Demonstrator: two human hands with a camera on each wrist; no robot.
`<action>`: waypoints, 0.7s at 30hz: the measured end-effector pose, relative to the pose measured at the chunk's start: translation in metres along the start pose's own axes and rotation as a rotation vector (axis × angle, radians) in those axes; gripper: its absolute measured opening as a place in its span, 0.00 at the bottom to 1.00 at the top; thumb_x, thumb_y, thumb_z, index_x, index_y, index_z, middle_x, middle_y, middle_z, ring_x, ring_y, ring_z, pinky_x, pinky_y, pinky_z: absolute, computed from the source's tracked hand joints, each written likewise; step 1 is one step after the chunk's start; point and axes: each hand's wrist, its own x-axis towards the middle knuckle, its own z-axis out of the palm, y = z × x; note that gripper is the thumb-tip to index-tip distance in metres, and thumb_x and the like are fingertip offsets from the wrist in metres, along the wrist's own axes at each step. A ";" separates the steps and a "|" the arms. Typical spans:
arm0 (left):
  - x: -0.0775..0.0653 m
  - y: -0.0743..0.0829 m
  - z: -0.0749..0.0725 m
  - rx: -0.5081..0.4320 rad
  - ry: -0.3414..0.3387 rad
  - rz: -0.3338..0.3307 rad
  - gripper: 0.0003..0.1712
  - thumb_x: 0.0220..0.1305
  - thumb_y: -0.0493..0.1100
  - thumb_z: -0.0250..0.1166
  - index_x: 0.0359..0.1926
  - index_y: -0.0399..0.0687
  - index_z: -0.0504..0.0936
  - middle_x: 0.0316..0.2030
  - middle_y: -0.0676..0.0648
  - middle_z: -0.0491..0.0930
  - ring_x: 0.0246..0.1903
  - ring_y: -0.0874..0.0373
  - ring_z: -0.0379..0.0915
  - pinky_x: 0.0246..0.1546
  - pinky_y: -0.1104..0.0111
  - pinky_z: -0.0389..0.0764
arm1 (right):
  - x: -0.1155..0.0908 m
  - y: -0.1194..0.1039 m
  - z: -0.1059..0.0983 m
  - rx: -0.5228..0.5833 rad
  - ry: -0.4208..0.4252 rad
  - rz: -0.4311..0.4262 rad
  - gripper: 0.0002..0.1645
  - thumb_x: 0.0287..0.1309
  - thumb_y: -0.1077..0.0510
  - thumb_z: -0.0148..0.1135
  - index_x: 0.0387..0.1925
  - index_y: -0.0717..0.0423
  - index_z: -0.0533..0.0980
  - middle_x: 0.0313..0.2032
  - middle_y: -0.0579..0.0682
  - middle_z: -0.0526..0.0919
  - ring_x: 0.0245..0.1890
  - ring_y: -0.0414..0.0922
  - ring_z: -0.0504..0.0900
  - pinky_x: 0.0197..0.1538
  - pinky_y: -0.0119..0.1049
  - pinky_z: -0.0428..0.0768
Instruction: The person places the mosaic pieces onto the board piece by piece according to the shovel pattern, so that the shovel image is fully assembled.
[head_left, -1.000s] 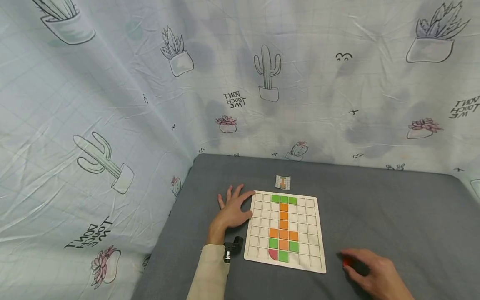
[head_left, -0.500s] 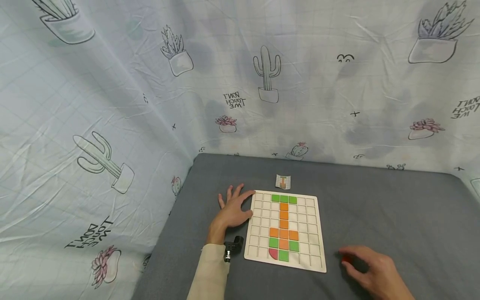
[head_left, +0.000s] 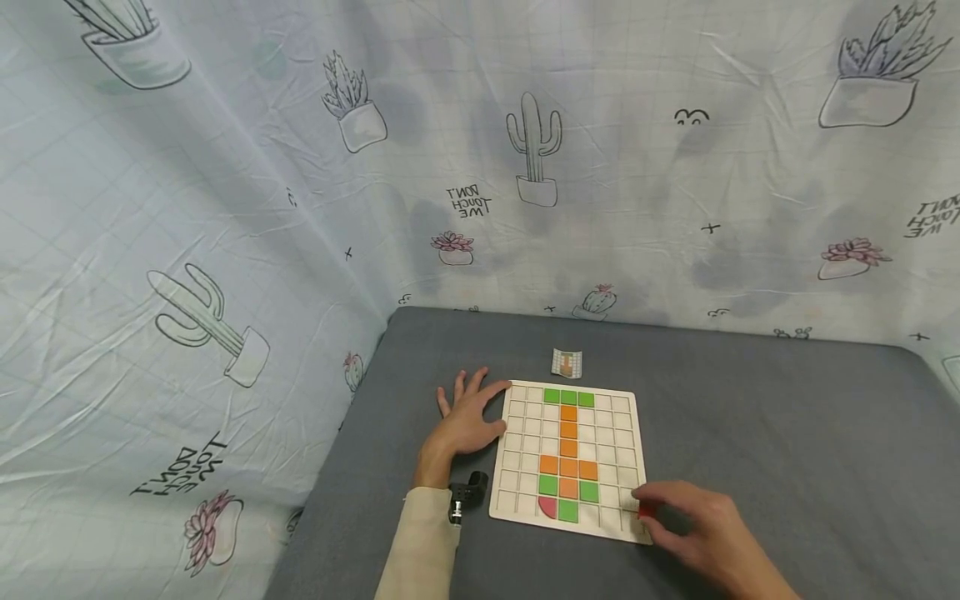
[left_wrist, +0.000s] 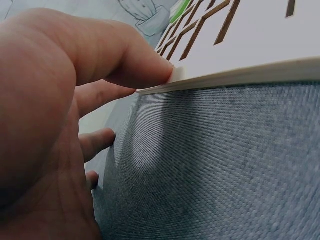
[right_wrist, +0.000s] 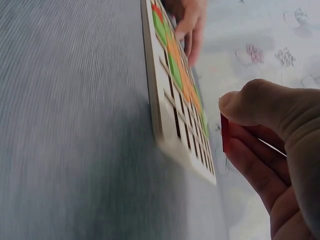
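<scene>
My left hand (head_left: 467, 427) lies at the left edge of a pale wooden grid board (head_left: 517, 483), thumb and index fingertip touching its side, other fingers spread on the cloth. In the right wrist view, my right hand (right_wrist: 270, 150) pinches a thin red tile (right_wrist: 225, 132) between thumb and fingers. In the head view that hand is over the board's lower right corner. Orange tiles (head_left: 568, 431) run down the middle of the board, with green tiles (head_left: 568, 397) across the top and near the bottom. A red quarter-round tile (head_left: 548, 507) sits in the bottom row.
A small printed card (head_left: 566, 363) with a grid pattern lies just behind the board. The table has a dark grey cloth (head_left: 750, 400). A pale curtain with cactus drawings (head_left: 600, 167) hangs behind and at the left.
My right hand has moved left with the red tile, from the cloth beside the board to above its lower right corner. The left hand has stayed at the board's edge.
</scene>
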 end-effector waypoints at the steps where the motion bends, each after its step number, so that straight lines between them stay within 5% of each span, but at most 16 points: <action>1: 0.000 0.000 0.000 -0.002 0.003 0.003 0.39 0.69 0.42 0.68 0.80 0.60 0.75 0.87 0.40 0.52 0.88 0.31 0.30 0.78 0.25 0.21 | 0.002 -0.002 0.003 0.008 -0.003 -0.006 0.37 0.30 0.76 0.87 0.47 0.48 0.90 0.39 0.39 0.92 0.35 0.30 0.85 0.44 0.15 0.81; 12: -0.002 -0.002 0.004 -0.005 0.011 0.003 0.38 0.69 0.42 0.69 0.80 0.61 0.75 0.88 0.40 0.52 0.88 0.31 0.29 0.78 0.25 0.21 | 0.020 -0.018 0.028 0.122 -0.055 -0.051 0.29 0.43 0.74 0.84 0.47 0.49 0.89 0.40 0.40 0.91 0.37 0.31 0.86 0.44 0.19 0.82; 21: -0.004 -0.001 0.005 -0.008 0.022 0.007 0.38 0.68 0.42 0.69 0.79 0.60 0.76 0.87 0.39 0.53 0.88 0.31 0.30 0.78 0.25 0.21 | 0.021 -0.017 0.047 0.141 -0.079 -0.135 0.31 0.41 0.73 0.85 0.48 0.49 0.88 0.38 0.36 0.89 0.37 0.33 0.84 0.46 0.18 0.80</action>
